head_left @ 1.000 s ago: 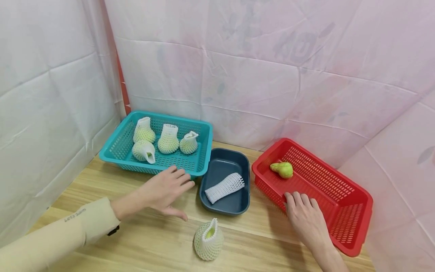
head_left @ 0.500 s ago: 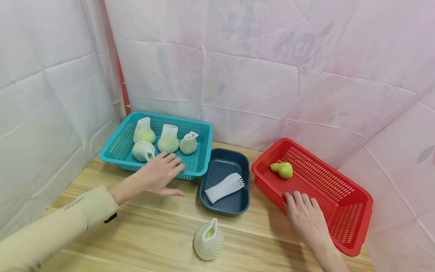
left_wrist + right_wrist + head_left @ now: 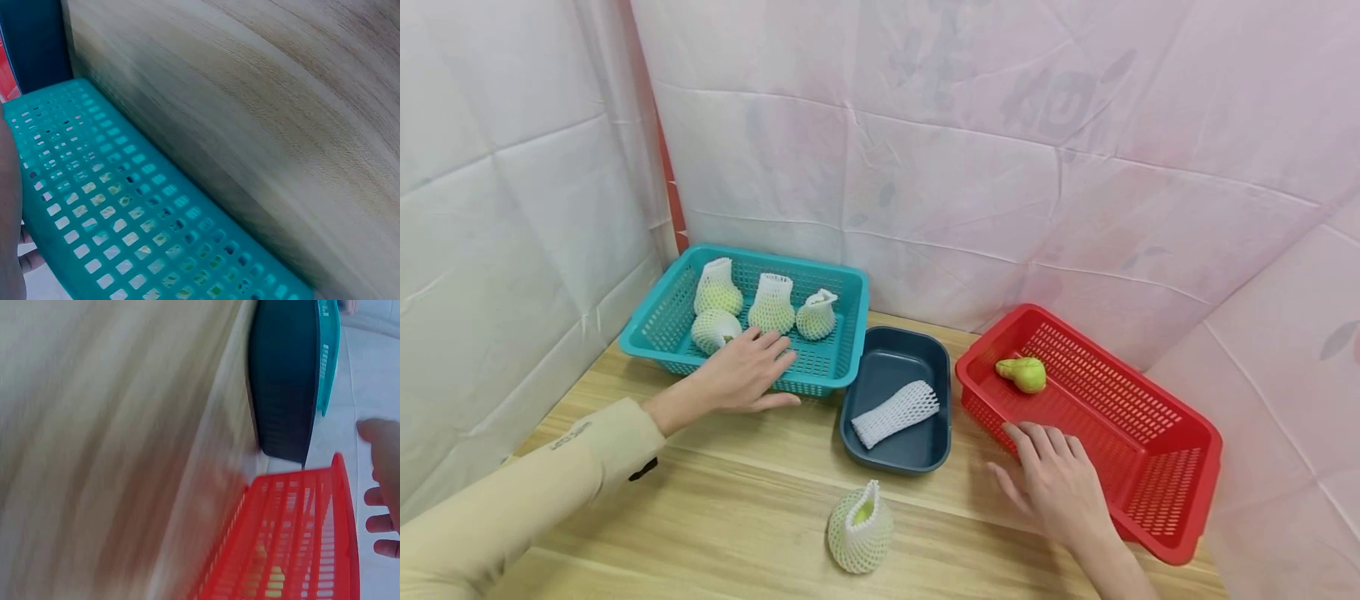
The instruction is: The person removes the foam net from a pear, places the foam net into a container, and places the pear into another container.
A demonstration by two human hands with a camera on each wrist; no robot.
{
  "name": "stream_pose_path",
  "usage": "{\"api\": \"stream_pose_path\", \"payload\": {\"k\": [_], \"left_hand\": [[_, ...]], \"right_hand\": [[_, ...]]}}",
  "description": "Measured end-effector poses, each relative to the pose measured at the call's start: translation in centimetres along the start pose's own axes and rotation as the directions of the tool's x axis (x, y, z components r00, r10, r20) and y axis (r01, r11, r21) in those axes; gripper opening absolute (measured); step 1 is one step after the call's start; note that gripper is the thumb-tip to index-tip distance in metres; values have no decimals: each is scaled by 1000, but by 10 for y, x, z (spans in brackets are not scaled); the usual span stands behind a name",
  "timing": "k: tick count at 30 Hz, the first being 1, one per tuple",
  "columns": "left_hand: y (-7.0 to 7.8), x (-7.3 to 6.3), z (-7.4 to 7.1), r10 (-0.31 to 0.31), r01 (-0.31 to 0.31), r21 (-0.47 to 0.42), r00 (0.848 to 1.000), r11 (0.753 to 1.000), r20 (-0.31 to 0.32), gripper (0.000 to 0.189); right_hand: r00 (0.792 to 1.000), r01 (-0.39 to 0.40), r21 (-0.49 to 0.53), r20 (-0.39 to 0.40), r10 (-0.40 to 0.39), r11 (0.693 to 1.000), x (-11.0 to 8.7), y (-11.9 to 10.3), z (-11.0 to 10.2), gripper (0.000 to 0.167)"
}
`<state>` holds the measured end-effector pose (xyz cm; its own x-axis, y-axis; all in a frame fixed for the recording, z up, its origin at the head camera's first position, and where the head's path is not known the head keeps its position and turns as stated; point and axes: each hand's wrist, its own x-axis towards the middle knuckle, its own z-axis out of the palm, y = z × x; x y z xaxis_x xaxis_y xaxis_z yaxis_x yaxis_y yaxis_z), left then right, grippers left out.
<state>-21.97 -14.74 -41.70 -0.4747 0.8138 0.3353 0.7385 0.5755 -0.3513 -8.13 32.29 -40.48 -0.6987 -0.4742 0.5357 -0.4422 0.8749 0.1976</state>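
My left hand (image 3: 739, 372) is over the front rim of the teal basket (image 3: 647, 340), fingers loosely spread, with no object in its grasp. Several pears in white foam nets (image 3: 771, 307) lie in that basket; one netted pear (image 3: 712, 330) is partly hidden by the hand. At the near left side of the red basket (image 3: 1180, 500) is my right hand (image 3: 1054, 479), its fingers relaxed and its thumb apart, holding nothing. A bare green pear (image 3: 1024, 374) lies inside the red basket. Another netted pear (image 3: 859, 533) stands on the table.
Between the baskets sits a dark blue tray (image 3: 895, 350) with a flat white foam net (image 3: 897, 414) in it. The wooden table (image 3: 715, 517) backs onto a hanging pale cloth (image 3: 940, 183), which also encloses both sides.
My left hand has moved up and left from the table to the teal basket's rim. The right hand has shifted slightly left, its thumb coming into sight beside the red basket.
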Motion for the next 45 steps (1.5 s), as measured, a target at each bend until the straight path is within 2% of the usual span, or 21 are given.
{"api": "stream_pose_path", "payload": {"k": [6,11,14,20,26,31,39,45], "left_hand": [[-2,-2,4,-4,5,-9,1000,1000,18,63],[-3,-3,8,8,-8,-2,1000,1000,22,57],[-4,-3,9,21,-21,5,1000,1000,14,57],[-4,-5,12,49,-49,8,998,999,-38,68],[-3,-5,13,50,-50,5,996,999,-69,64],[-2,-5,13,37,-36,9,997,999,-60,62],[-2,-6,13,20,-20,1,1000,1000,-20,64],[-1,-6,13,24,-24,6,999,1000,-35,64]], "right_hand": [[1000,-8,93,3,8,996,1,-19,0,83],[999,25,134,31,-30,991,2,-30,1,86],[998,56,153,28,-61,987,2,-37,3,83],[992,115,174,22,-121,978,4,-49,8,87],[988,134,187,57,-147,973,5,-60,9,96],[981,134,194,111,-157,972,4,-71,10,104],[968,195,213,113,-223,957,9,-86,15,114],[958,229,206,128,-258,951,11,-96,18,113]]}}
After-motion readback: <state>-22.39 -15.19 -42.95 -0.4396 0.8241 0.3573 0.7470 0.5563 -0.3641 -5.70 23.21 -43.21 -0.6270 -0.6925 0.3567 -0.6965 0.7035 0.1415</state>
